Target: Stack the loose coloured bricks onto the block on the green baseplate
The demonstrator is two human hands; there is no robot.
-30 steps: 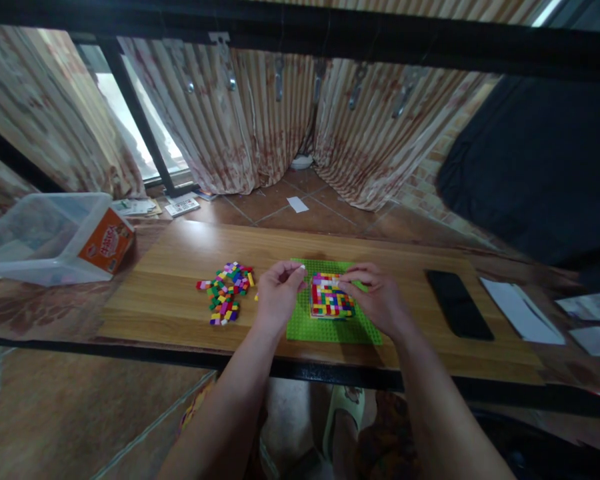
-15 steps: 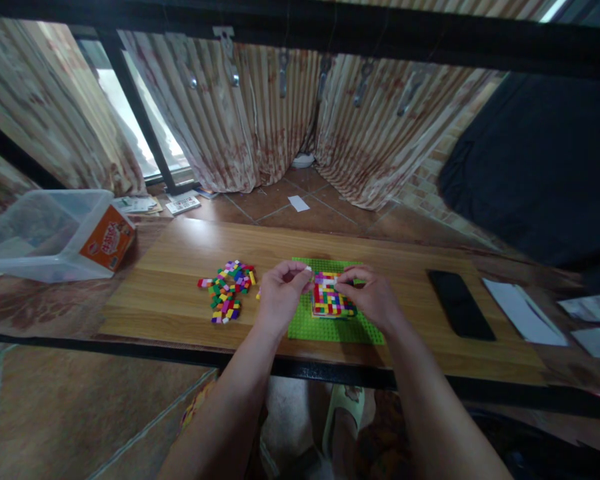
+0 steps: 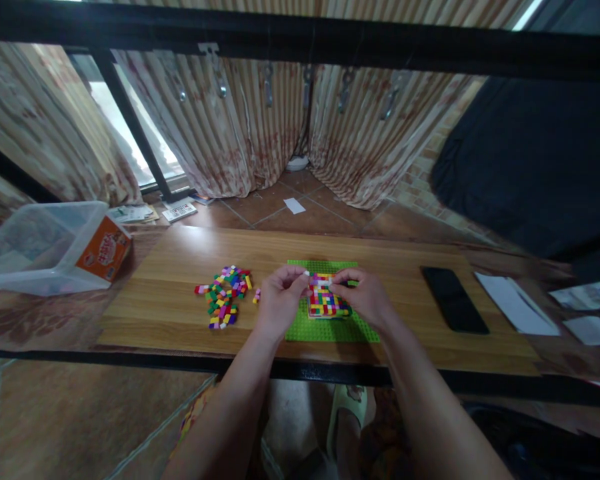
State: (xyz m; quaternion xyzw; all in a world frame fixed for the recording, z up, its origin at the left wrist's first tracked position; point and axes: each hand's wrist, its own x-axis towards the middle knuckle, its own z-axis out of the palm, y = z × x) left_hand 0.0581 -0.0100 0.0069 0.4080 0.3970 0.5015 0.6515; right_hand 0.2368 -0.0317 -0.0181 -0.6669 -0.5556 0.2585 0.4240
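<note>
A block of many-coloured toy bricks (image 3: 326, 300) stands on a green studded baseplate (image 3: 305, 331). My left hand (image 3: 281, 298) is at the block's left side, thumb and forefinger pinched on a small white brick (image 3: 307, 273). On the other side, my right hand (image 3: 363, 293) has its fingertips closed together at the top right of the block, over a white patch. Whether a loose brick is between those fingertips, I cannot make out. A pile of loose bricks (image 3: 225, 293) lies left of the baseplate, with a few more bricks (image 3: 257, 295) close to my left hand.
The wooden board (image 3: 155, 300) carries the baseplate and, on the right, a black phone (image 3: 454, 300). White paper (image 3: 517, 303) lies beyond it. At far left sits a clear plastic bin (image 3: 45, 257) with an orange label. A dark bar (image 3: 300, 43) crosses above.
The whole view has shifted slightly. My right fingertips have edged a little over the block's top; my left hand keeps its pinch on the white brick.
</note>
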